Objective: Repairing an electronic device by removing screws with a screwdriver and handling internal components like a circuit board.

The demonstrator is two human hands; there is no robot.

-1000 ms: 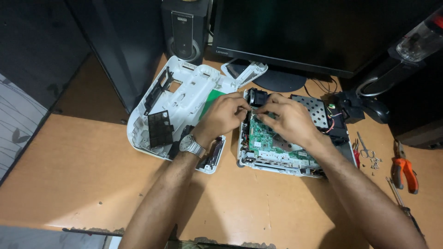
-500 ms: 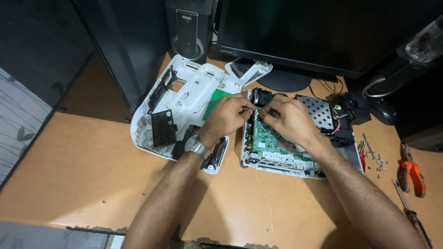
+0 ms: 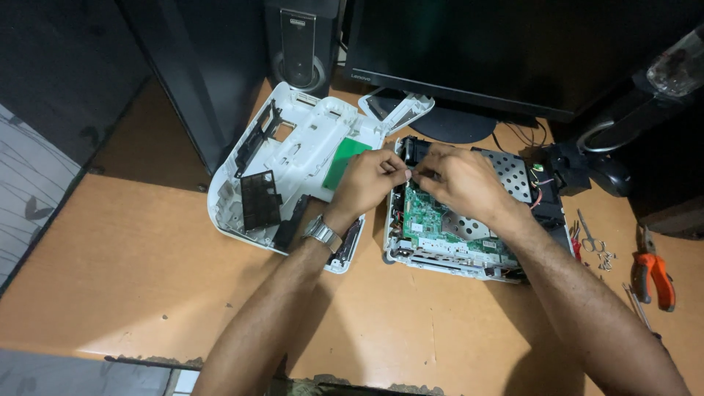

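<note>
An opened white device base (image 3: 469, 260) lies on the wooden desk, showing a green circuit board (image 3: 429, 220) and a perforated metal shield (image 3: 511, 174). My left hand (image 3: 369, 181) and my right hand (image 3: 456, 182) meet over the board's far end, fingertips pinched together on a small part beside a black component (image 3: 414, 149). What exactly the fingers grip is hidden. A metal watch (image 3: 320, 232) sits on my left wrist. The removed white top cover (image 3: 290, 165) lies upside down to the left.
A black monitor (image 3: 513, 51) and its stand are behind the device, with a speaker (image 3: 297, 48) at the back left. Orange-handled pliers (image 3: 653, 275), small scissors (image 3: 589, 235) and loose screws (image 3: 607, 258) lie at the right. A black mouse (image 3: 605, 174) sits beyond them.
Both hands have stayed pinched together at the far end of the board, with only slight finger shifts. The camera view has drifted a little.
</note>
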